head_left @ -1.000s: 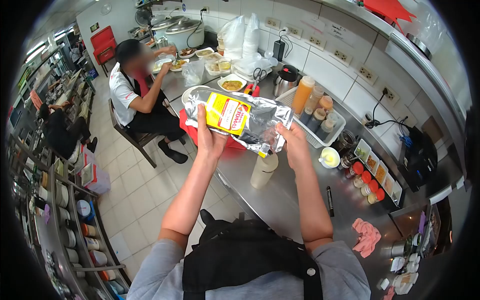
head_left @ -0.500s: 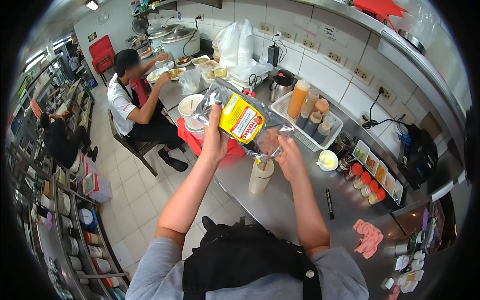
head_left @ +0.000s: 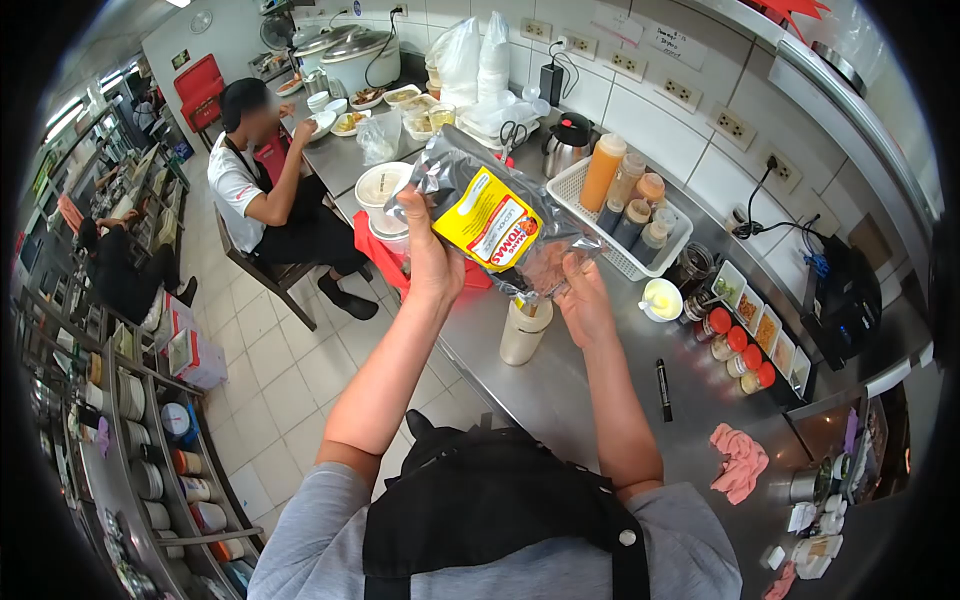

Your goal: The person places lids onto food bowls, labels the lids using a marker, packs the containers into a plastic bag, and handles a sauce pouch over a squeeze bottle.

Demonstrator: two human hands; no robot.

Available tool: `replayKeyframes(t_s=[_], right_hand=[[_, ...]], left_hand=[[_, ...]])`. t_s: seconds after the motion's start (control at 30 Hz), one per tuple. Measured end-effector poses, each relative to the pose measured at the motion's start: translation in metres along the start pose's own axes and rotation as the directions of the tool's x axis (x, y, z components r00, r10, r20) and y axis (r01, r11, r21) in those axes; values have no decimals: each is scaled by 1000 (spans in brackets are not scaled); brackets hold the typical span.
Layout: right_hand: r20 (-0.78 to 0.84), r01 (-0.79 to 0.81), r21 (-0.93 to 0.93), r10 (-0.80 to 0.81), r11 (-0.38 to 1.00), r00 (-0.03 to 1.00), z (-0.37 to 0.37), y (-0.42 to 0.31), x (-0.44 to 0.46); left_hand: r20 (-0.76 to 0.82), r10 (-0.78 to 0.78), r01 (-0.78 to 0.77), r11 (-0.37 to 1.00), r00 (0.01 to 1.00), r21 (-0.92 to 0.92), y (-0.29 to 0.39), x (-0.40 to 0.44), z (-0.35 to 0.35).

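A silver sauce pouch (head_left: 455, 160) with a yellow-and-red label is held tilted above the counter, its lower corner down at a squeeze bottle. My left hand (head_left: 432, 250) grips the pouch's left side, thumb on the front. On the lower right end, my right hand (head_left: 583, 300) pinches the foil. The translucent squeeze bottle (head_left: 524, 338) stands upright and capless on the steel counter, directly beneath the pouch corner. Something brown shows at its mouth, though whether it is flowing I cannot tell. Behind my left hand are a white tub (head_left: 384, 183) and a red plastic bag (head_left: 372, 258).
A white basket (head_left: 650, 262) of sauce bottles stands along the wall. To its right are a small yellow-filled bowl (head_left: 661, 299), red-capped jars (head_left: 743, 360) and a condiment tray (head_left: 765, 330). A marker (head_left: 663, 390) and pink cloth (head_left: 738, 462) lie nearer. A person (head_left: 265, 190) sits at left.
The pouch and both hands have shifted slightly right in view, and the pouch's label faces me a little more. The seated person's hands have come closer to their head, with a white bowl.
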State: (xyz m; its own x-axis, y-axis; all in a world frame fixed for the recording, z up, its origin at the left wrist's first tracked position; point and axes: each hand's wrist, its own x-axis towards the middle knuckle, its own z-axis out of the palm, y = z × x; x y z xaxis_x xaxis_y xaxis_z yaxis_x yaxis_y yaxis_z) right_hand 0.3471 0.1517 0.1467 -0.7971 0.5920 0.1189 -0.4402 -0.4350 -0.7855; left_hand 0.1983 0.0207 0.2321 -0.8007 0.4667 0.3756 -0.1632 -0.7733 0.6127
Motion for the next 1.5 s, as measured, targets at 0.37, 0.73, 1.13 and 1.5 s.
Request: replayKeyframes(t_s=[0.37, 0.73, 1.13, 1.5], right_hand=[[24, 92, 146, -97, 985, 995, 10, -12, 3], [40, 151, 122, -157, 981, 987, 3, -9, 2], [-42, 166, 121, -162, 979, 986, 18, -13, -3], [19, 168, 120, -172, 978, 985, 13, -10, -4]], left_hand=[[-7, 15, -16, 991, 1000, -136, -8, 7, -5], [-13, -67, 63, 980, 998, -191, -14, 8, -8], [-79, -90, 83, 992, 993, -91, -2, 0, 10], [-147, -136, 111, 980, 980, -164, 5, -1, 21]])
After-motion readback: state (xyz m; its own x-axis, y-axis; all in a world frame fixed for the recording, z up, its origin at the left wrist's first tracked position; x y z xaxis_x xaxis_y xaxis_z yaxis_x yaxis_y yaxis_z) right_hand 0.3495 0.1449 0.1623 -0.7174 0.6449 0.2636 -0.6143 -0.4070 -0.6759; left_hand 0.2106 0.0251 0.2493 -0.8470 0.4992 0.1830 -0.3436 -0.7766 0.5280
